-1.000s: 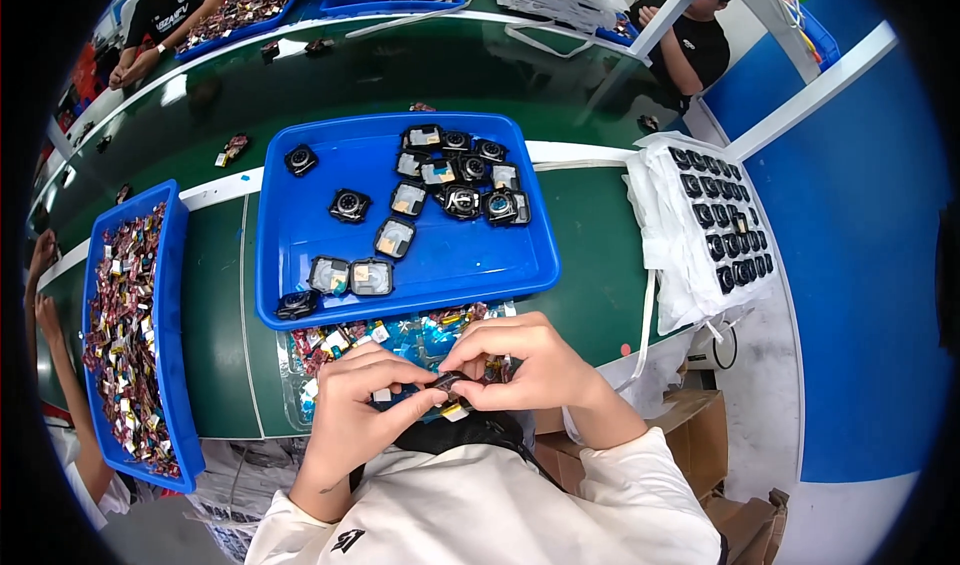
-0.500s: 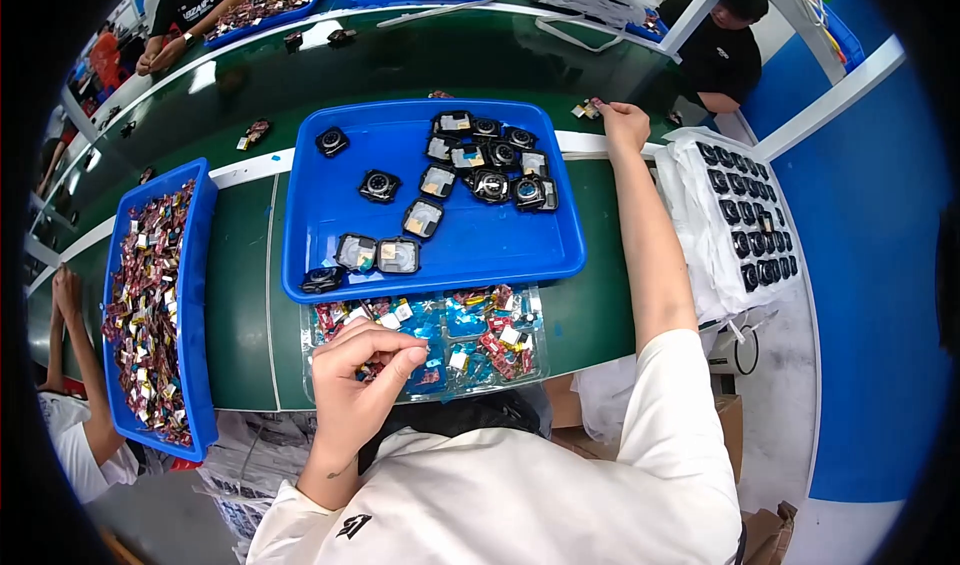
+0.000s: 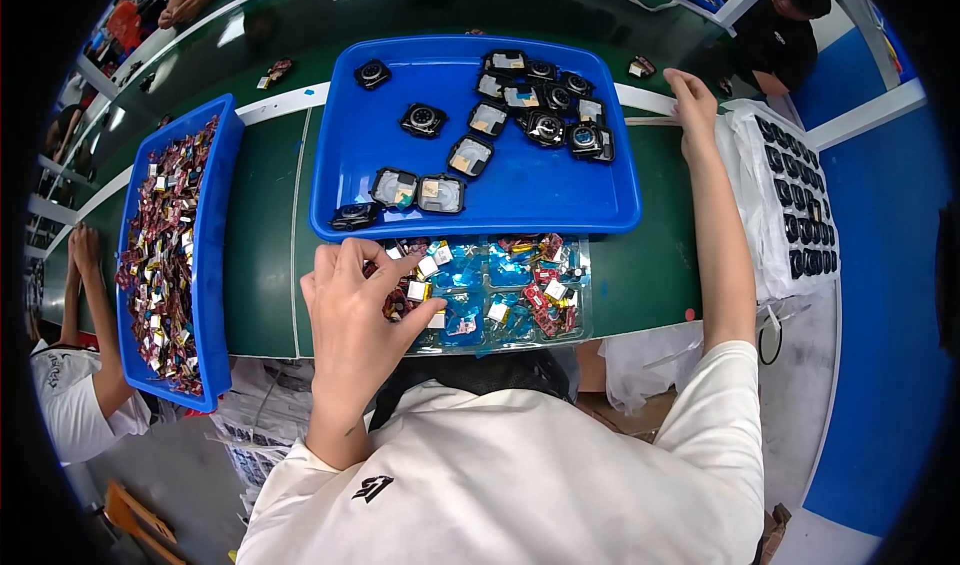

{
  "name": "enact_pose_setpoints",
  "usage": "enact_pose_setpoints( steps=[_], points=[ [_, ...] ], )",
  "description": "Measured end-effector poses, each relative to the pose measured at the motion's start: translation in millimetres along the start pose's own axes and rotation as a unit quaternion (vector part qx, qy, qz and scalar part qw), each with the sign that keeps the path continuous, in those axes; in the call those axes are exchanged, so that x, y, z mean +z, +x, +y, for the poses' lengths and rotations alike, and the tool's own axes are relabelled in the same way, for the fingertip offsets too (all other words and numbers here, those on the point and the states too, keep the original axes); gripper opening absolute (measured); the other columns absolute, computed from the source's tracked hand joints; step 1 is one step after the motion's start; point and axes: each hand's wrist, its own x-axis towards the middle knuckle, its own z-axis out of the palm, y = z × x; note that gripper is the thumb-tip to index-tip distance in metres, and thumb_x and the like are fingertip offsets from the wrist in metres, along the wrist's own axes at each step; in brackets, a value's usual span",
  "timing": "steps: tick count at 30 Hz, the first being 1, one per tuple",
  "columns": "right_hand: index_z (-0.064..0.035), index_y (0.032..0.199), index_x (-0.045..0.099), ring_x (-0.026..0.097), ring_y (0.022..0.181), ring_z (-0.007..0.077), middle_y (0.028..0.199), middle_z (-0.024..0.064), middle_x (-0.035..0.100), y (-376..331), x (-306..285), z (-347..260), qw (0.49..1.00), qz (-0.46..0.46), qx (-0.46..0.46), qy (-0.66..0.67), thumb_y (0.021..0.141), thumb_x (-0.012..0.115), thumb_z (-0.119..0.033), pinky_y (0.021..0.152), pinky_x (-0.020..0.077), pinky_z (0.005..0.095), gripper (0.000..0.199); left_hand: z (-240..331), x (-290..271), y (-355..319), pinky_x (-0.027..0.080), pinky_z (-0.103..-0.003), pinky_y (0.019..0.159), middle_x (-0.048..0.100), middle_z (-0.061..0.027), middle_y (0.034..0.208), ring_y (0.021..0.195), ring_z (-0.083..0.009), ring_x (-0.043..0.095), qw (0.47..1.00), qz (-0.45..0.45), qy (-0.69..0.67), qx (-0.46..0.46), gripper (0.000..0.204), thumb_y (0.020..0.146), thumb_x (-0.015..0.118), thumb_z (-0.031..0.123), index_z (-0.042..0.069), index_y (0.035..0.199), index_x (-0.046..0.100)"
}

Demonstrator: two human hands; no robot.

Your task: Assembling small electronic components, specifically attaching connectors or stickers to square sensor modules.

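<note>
My left hand (image 3: 360, 300) hovers over the left part of a clear compartment tray (image 3: 583, 340), thumb and index finger spread apart with nothing between them. Red circuit boards with white parts (image 3: 553, 295) fill the tray's compartments on blue film. My right hand (image 3: 695, 110) is stretched out past the right side of a large blue tray (image 3: 380, 165), its fingers extended and holding nothing visible. A small red and white board (image 3: 641, 67) lies on the green belt just beyond those fingertips. Several black watch cases (image 3: 546, 127), some showing pale inner faces, lie in the blue tray.
At left stands a deep blue bin (image 3: 222, 265) heaped with small boards. Right of my arm, a white foam tray (image 3: 750, 205) holds rows of black watch parts. The green conveyor belt (image 3: 430, 10) runs across the back. Other people sit at the left and far right.
My left thumb and index finger have parted from a pinch, and that hand has shifted left. My right hand has drawn back from the board on the belt. The whole view has shifted.
</note>
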Motion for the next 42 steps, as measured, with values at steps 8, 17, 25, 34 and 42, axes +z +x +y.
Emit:
enact_pose_setpoints(
  steps=[8, 17, 25, 34, 42],
  points=[
    [-0.001, 0.092, 0.068, 0.062, 0.083, 0.0122, 0.092, 0.006, 0.068, -189, -1, -90, 0.936, -0.311, -0.121, 0.108, 0.082, 0.068, -0.006, 0.071, 0.0466, 0.0235, 0.011, -11, -4, 1, 0.036, -0.037, 0.075, 0.059, -0.0013, 0.087, 0.088, -0.0219, 0.051, 0.997, -0.019, -0.044, 0.057, 0.021, 0.064, 0.079, 0.009, 0.009, 0.083, 0.07],
    [-0.004, 0.104, 0.065, 0.062, 0.075, 0.0223, 0.088, 0.0083, 0.066, -286, 64, -106, 0.925, -0.247, -0.284, 0.047, 0.071, 0.074, -0.003, 0.066, 0.0482, 0.0312, 0.034, 6, 14, -1, 0.043, -0.022, 0.06, 0.064, -0.0043, 0.08, 0.069, -0.0099, 0.055, 0.915, 0.029, -0.401, 0.0, 0.017, 0.072, 0.077, -0.001, 0.0, 0.084, 0.065],
    [0.0055, 0.107, 0.06, 0.065, 0.09, 0.013, 0.101, 0.0117, 0.066, -292, 65, -109, 0.896, -0.34, 0.036, 0.283, 0.084, 0.066, 0.005, 0.079, 0.0539, 0.0257, 0.024, 6, 21, -1, 0.044, -0.018, 0.067, 0.064, -0.0066, 0.091, 0.075, -0.0063, 0.056, 0.799, 0.04, -0.592, -0.097, 0.023, 0.079, 0.071, -0.007, -0.003, 0.098, 0.058],
    [0.008, 0.096, 0.065, 0.069, 0.076, 0.0168, 0.088, 0.014, 0.069, -290, 63, -106, 0.883, -0.276, 0.121, 0.359, 0.089, 0.063, -0.002, 0.062, 0.0555, 0.0244, 0.012, 8, 26, 8, 0.043, -0.028, 0.074, 0.059, -0.0124, 0.105, 0.094, -0.0179, 0.054, 0.887, 0.199, -0.411, 0.072, 0.04, 0.065, 0.083, 0.005, 0.004, 0.098, 0.06],
    [0.0074, 0.098, 0.066, 0.067, 0.079, 0.0165, 0.093, 0.014, 0.068, -295, 67, -102, 0.881, -0.244, 0.109, 0.39, 0.088, 0.065, -0.002, 0.067, 0.0559, 0.0253, 0.014, 13, 22, 8, 0.043, -0.032, 0.075, 0.063, -0.0072, 0.104, 0.091, -0.0243, 0.053, 0.949, 0.207, -0.187, 0.147, 0.028, 0.054, 0.087, 0.013, 0.013, 0.078, 0.071]
  ],
)
